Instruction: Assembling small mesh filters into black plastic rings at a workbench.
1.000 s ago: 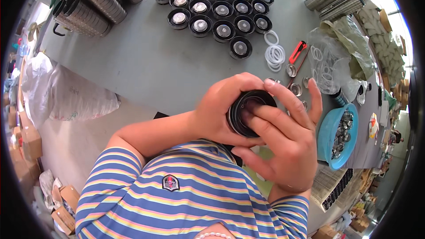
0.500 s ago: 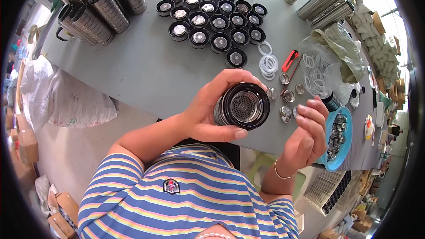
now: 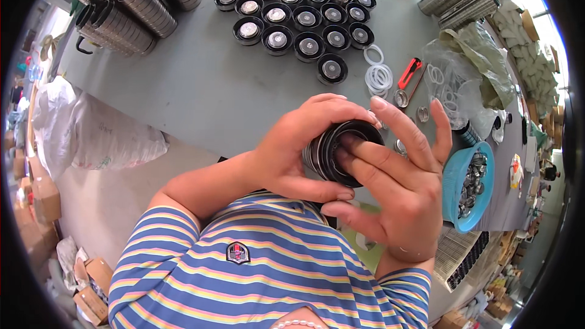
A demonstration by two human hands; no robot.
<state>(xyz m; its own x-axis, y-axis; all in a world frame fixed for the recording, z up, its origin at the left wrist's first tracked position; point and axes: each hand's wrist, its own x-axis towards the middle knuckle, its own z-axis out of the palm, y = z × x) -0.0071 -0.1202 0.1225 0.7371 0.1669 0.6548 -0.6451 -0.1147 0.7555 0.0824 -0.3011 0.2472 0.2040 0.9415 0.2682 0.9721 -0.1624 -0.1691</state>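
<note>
1. One black-rimmed metal cup (image 3: pixel 329 149) in both hands, near edge of the grey table (image 3: pixel 201 79), in front of the wearer's chest; we see it tilted, opening turned toward the right.
2. Left hand (image 3: pixel 289 149) closed around the cup's side; we note fingers curled over the far side, thumb laid along the near side.
3. Right hand (image 3: pixel 405 192) half spread; two fingers reach into the opening, the other two stand out straight, thumb apart below; fingertips inside are hidden, so we cannot tell whether they grip anything.
4. Just beyond the hands we find small metal caps (image 3: pixel 401 98) scattered; near them, a loose pile of translucent rings (image 3: pixel 378 89) and a red cutter (image 3: pixel 410 73).
5. Farther up the table, a cluster of black cups (image 3: pixel 306 18), openings up, pale metal discs inside.
6. To the right, a clear plastic bag (image 3: pixel 454 85) with more rings; a blue basin (image 3: pixel 452 192) of silvery pieces (image 3: pixel 471 186).
7. At the far corners we see stacks of metal cylinders (image 3: pixel 146 9); left of the table, a white sack (image 3: pixel 103 131).
</note>
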